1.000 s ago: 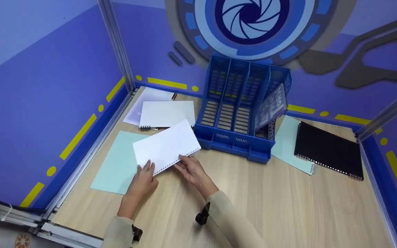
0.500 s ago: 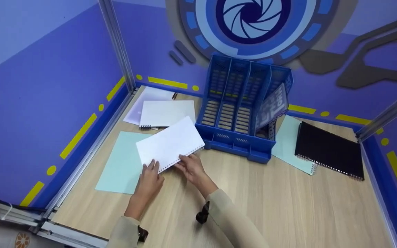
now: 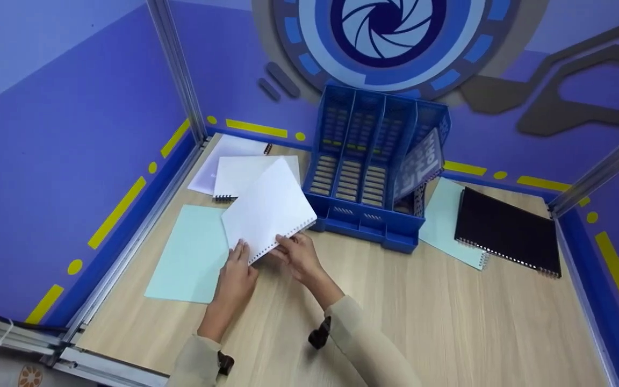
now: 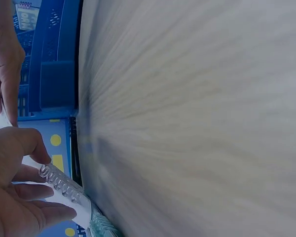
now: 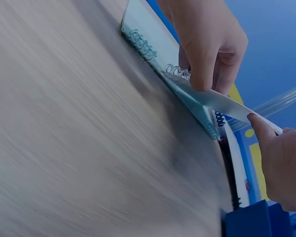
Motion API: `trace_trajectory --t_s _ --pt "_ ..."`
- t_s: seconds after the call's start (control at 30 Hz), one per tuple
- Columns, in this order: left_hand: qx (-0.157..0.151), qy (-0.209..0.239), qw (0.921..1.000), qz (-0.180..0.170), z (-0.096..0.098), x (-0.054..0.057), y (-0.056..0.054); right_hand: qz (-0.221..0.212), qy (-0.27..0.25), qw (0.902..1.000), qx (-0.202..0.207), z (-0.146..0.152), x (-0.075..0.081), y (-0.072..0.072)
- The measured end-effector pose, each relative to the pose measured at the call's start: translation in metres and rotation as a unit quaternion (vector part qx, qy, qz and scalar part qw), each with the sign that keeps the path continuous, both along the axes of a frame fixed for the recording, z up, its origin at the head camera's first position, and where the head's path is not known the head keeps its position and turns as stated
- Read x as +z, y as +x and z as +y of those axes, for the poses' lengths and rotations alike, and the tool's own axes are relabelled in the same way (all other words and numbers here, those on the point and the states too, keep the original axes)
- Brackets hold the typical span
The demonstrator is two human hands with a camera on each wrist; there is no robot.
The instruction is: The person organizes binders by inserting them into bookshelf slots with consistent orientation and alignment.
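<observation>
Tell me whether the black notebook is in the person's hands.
No: the left hand and right hand hold a white notebook, while the black notebook lies partly over a light green notebook.

Head view, downward; wrist views, close; table (image 3: 449, 322) shared

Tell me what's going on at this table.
A person holds a white spiral notebook in both hands, the left hand and right hand near its coil-bound edge. Behind it stands a blue file rack, where a lettered notebook leans in the rightmost compartment. The white one is outside the rack; a black notebook and others lie on the table on both sides.
</observation>
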State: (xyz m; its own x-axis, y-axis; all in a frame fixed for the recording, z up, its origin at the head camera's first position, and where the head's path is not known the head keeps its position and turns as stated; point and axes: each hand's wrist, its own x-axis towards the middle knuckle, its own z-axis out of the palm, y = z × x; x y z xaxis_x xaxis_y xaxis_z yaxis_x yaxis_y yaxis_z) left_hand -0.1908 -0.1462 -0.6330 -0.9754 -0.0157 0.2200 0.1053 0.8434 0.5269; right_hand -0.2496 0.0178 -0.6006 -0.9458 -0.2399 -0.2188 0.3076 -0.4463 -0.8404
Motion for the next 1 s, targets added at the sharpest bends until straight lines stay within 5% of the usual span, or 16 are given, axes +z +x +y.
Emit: trace_trajectory --t_s 0.33,0.6,1.0 --pt "-0.002 0.037 0.9983 0.044 0.014 0.005 0.001 0.043 0.021 0.9987 -0.018 0.009 0.015 0.011" --pt "-0.035 0.045 0.9919 0.114 0.037 0.016 -0.013 0.084 0.043 0.9939 -0.058 0.033 0.037 0.013" --pt "-0.082 0.031 0.9843 0.153 0.067 0.026 -0.03 0.12 0.079 0.9781 -0.151 0.077 0.067 0.01"
